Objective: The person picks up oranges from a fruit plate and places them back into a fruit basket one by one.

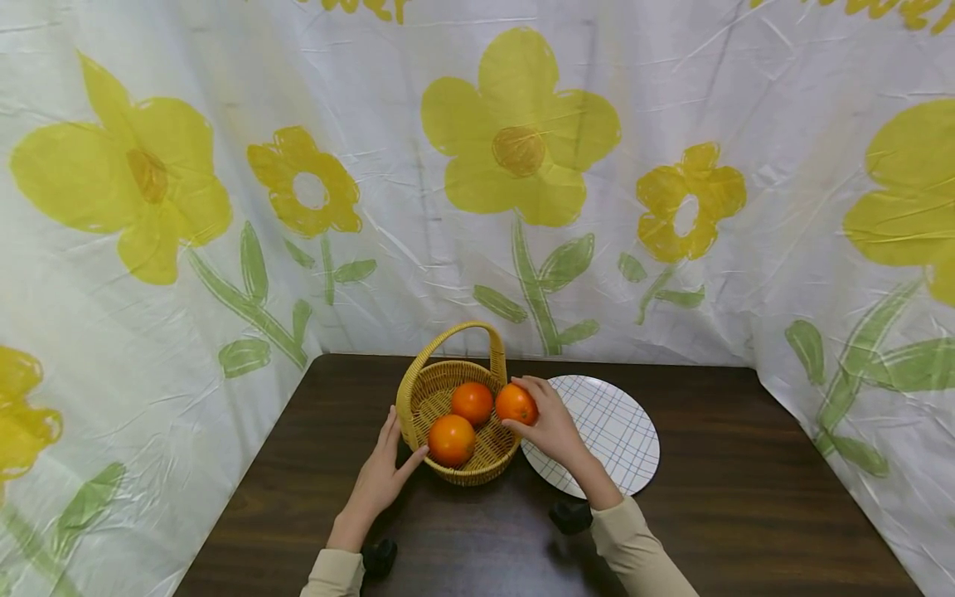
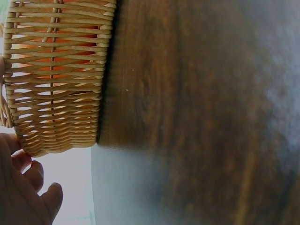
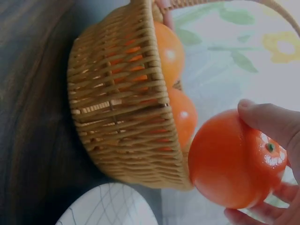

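Note:
A yellow wicker basket (image 1: pixel 477 477) with a tall arched handle stands on the table, two oranges inside: one orange (image 1: pixel 451 440) nearer the front, another orange (image 1: pixel 472 404) behind it. My right hand (image 1: pixel 550 421) holds a third orange (image 1: pixel 516 404) between thumb and fingers at the basket's right rim. The right wrist view shows this held orange (image 3: pixel 234 161) beside the rim, its small green stem mark facing the palm. With thumb and fingers spread, my left hand (image 1: pixel 379 473) touches the basket's left side. In the left wrist view its fingers (image 2: pixel 33 174) lie loosely bent near the wickerwork (image 2: pixel 58 93).
A round white plate (image 1: pixel 612 431) with a blue grid pattern lies right of the basket, partly behind my right hand. The dark wooden table (image 1: pixel 731 497) meets a flower-printed curtain (image 1: pixel 418 274) at the back and sides.

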The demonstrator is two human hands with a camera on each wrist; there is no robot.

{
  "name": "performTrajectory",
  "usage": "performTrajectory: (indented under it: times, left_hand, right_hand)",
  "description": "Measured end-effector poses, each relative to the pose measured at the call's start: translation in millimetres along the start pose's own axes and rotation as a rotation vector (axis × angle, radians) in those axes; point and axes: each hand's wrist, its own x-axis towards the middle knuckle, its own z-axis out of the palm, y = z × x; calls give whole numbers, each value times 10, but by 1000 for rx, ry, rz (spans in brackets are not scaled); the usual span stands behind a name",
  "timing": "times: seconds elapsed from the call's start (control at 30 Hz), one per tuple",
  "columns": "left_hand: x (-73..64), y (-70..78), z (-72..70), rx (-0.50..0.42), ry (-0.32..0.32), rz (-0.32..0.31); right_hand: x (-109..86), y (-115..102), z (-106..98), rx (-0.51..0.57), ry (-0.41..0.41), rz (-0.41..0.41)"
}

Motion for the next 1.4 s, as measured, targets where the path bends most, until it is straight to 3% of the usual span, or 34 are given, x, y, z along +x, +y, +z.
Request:
performTrajectory:
  times: [0.83, 1.17, 1.4]
  left_hand:
    - [-4, 0, 4, -4, 6, 7]
    - [-3, 10, 1, -7, 5, 3]
    - [4, 11, 0, -5, 3, 1]
  right_hand:
    - [-13, -55, 254, -21, -96, -69]
    - [-37, -42, 338, -105, -142, -100]
    - [-35, -6, 376, -158, -93, -205]
